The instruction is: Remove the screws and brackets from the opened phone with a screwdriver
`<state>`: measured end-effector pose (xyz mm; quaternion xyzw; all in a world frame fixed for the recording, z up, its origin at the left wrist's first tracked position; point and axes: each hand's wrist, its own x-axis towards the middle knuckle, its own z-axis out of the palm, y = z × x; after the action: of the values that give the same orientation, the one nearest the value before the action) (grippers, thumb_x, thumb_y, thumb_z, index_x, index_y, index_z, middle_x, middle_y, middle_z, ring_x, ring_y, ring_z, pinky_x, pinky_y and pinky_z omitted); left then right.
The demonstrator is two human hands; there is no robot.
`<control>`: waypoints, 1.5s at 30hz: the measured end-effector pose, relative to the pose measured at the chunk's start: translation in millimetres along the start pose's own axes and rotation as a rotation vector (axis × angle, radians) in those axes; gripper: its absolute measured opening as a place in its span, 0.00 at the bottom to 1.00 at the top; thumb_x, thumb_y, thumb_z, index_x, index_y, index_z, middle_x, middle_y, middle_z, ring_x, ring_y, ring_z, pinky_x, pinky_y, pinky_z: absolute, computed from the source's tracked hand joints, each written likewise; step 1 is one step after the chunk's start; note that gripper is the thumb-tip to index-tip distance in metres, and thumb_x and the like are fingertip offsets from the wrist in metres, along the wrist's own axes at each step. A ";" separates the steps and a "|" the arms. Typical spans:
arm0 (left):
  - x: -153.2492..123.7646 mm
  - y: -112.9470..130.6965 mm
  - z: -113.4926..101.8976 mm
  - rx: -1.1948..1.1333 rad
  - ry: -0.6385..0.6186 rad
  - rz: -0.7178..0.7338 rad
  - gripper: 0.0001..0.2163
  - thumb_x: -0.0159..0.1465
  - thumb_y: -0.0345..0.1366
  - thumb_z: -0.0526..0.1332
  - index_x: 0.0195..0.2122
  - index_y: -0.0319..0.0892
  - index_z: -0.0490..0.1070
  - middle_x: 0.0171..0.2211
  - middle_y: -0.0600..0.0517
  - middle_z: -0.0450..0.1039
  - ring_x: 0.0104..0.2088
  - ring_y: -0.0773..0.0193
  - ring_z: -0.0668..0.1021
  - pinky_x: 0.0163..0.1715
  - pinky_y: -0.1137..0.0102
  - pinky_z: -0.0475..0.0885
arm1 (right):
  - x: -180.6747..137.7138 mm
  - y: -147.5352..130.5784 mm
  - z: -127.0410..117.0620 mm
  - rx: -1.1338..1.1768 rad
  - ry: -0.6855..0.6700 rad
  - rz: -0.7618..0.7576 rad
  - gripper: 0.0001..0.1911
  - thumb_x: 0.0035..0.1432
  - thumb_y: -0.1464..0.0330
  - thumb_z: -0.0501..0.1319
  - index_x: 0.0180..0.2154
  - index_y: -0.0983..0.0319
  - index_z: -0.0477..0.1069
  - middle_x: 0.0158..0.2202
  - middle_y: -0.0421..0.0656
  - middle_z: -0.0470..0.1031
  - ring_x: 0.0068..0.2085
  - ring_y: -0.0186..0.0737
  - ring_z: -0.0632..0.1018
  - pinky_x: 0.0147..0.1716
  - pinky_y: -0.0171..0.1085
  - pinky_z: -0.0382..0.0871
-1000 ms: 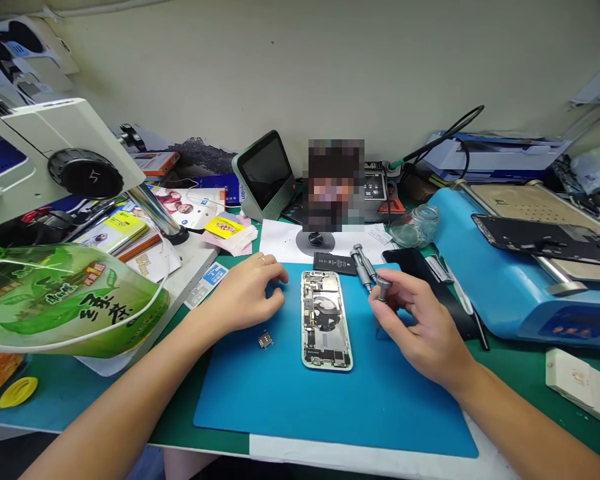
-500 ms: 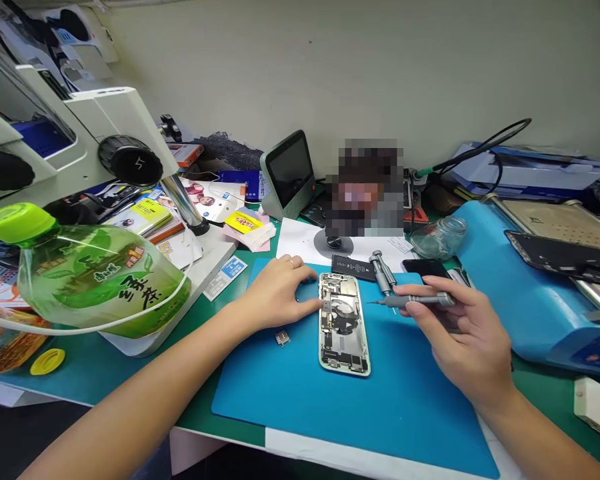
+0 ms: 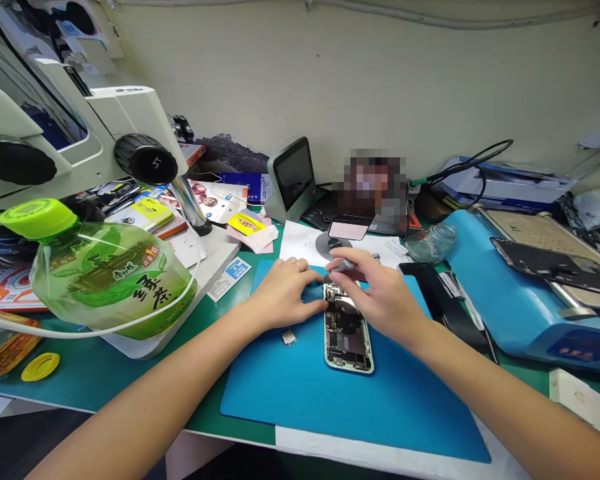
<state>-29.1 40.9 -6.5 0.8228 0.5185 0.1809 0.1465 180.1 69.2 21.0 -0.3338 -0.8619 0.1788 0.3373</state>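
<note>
Right hand [image 3: 380,297] grips screwdriver [image 3: 343,265], tip hidden; covers phone [image 3: 349,340] top. Left hand [image 3: 283,293] loosely open, touching phone edge.

On the blue mat [image 3: 380,413], the left hand [image 3: 285,297] rests against the top left edge of an opened phone [image 3: 350,340], the right hand [image 3: 385,297] grips a grey screwdriver [image 3: 344,265] over its top end, and a small metal part [image 3: 289,338] lies just beside it.

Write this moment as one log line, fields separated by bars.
left hand: touches opened phone | right hand: holds screwdriver at phone top | small part: on blue mat
</note>
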 end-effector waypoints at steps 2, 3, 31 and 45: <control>-0.6 0.8 -0.8 0.010 0.006 0.004 0.14 0.69 0.46 0.66 0.50 0.44 0.78 0.45 0.46 0.75 0.51 0.49 0.76 0.51 0.55 0.70 | 6.5 3.3 4.9 -0.005 -0.038 0.012 0.16 0.70 0.63 0.60 0.57 0.56 0.70 0.44 0.41 0.83 0.39 0.36 0.85 0.42 0.37 0.82; -1.0 1.4 -1.6 0.016 0.008 0.006 0.13 0.69 0.45 0.65 0.49 0.43 0.78 0.45 0.46 0.75 0.50 0.49 0.76 0.50 0.55 0.69 | 7.5 4.4 5.9 -0.008 -0.048 0.019 0.16 0.70 0.63 0.60 0.57 0.56 0.70 0.44 0.41 0.83 0.39 0.36 0.84 0.42 0.37 0.81; -15.6 20.8 11.0 -0.155 0.347 0.289 0.07 0.71 0.37 0.64 0.42 0.41 0.79 0.36 0.52 0.79 0.36 0.62 0.75 0.37 0.63 0.62 | -33.8 12.6 -18.2 0.696 0.359 0.491 0.22 0.61 0.58 0.69 0.51 0.59 0.68 0.39 0.41 0.82 0.30 0.29 0.80 0.31 0.30 0.80; -16.2 27.3 18.7 -0.244 0.331 0.250 0.06 0.73 0.34 0.63 0.40 0.41 0.79 0.34 0.53 0.79 0.34 0.64 0.77 0.37 0.65 0.66 | -41.8 6.4 -15.3 0.768 0.313 0.513 0.20 0.62 0.60 0.70 0.51 0.58 0.69 0.38 0.40 0.82 0.29 0.27 0.80 0.32 0.28 0.81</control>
<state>-5.3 13.8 -13.8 0.8159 0.4039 0.3913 0.1343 216.7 45.9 9.1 -0.4098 -0.5626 0.5087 0.5067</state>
